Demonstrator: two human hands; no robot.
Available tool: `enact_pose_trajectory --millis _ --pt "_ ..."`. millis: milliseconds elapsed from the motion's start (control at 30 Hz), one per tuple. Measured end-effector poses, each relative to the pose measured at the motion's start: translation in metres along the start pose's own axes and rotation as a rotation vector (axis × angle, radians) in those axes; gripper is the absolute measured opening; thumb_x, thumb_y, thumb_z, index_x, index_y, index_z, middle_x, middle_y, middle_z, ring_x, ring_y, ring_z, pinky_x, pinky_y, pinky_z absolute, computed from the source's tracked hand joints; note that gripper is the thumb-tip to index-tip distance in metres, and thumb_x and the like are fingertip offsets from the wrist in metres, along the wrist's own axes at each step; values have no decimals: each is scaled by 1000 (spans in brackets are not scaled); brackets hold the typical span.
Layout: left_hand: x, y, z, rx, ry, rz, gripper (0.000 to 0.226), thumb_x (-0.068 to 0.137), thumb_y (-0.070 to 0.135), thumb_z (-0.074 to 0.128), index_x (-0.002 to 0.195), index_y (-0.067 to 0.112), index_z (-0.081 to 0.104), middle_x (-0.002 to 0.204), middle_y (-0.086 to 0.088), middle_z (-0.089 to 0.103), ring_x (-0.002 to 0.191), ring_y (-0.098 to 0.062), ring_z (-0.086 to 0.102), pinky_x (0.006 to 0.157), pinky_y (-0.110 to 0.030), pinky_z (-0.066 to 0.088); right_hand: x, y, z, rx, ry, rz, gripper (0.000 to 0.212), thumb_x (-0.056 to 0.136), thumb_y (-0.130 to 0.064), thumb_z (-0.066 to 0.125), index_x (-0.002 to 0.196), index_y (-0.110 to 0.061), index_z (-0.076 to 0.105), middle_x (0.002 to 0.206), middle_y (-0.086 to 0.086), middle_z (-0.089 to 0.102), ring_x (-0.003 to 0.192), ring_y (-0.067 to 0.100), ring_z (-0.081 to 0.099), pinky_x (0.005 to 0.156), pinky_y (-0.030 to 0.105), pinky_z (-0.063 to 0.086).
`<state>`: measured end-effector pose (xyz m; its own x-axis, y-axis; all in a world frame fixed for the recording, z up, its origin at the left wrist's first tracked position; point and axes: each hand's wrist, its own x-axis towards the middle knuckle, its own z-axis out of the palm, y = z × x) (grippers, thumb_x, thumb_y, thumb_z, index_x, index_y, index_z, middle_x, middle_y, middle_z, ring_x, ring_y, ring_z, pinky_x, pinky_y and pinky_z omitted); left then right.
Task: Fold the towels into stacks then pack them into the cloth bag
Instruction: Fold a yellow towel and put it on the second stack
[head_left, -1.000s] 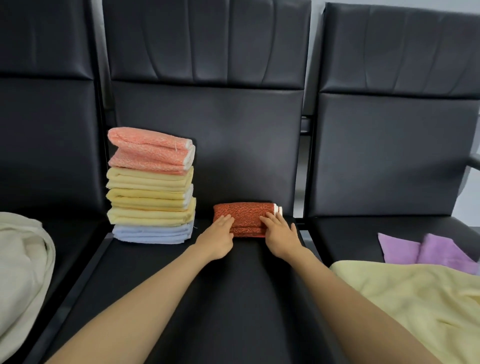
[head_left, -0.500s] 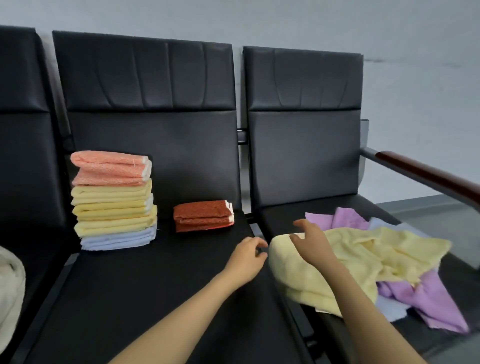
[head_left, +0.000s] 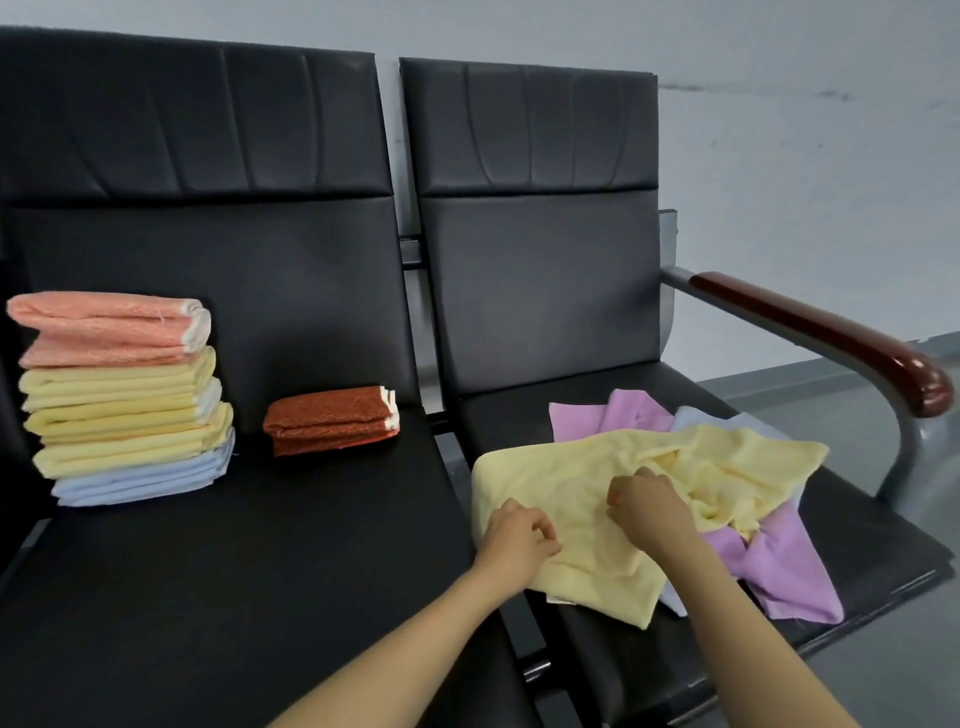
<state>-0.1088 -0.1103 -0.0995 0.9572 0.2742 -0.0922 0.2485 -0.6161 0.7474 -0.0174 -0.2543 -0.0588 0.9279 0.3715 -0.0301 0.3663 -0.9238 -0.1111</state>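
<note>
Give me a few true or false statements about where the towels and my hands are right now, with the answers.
1. The rust-red towel sits on top of the tall stack. False: it lies on the seat beside the stack.
2. The left hand and the right hand are both on the loose yellow towel. True.
3. A light blue towel is at the stack's bottom. True.
4. The purple cloth covers the yellow towel. False: it lies under it.

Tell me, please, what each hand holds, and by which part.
Both grip the yellow towel: left hand near its left edge, right hand at its bunched middle.
</note>
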Motion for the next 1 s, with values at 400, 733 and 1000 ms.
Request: enact_pose_trajectory --millis 400,733,1000 --pt "0 48 -36 -656 -32 210 34 84 26 73 114 29 58 109 11 69 103 -6 64 93 -25 50 -20 -44 -70 1482 44 -254 16 99 -11 46 91 -4 57 84 8 63 78 16 63 65 27 56" --pt "-15 63 -91 -1201 18 -37 33 94 32 58 116 7 62 106 -8 72 97 -21 69 84 -37 55 10 -9 -29 47 -90 -27 31 97 -22 36 124 -15 48 129 12 51 116 35 49 86 37 35" --pt "-42 46 -126 -1452 139 29 43 95 36 54 129 10 53 123 -14 65 114 -29 62 97 -47 49 -22 -106 -88 1511 218 -202 28 83 -17 41 104 -25 57 106 0 63 96 20 60 78 37 52"
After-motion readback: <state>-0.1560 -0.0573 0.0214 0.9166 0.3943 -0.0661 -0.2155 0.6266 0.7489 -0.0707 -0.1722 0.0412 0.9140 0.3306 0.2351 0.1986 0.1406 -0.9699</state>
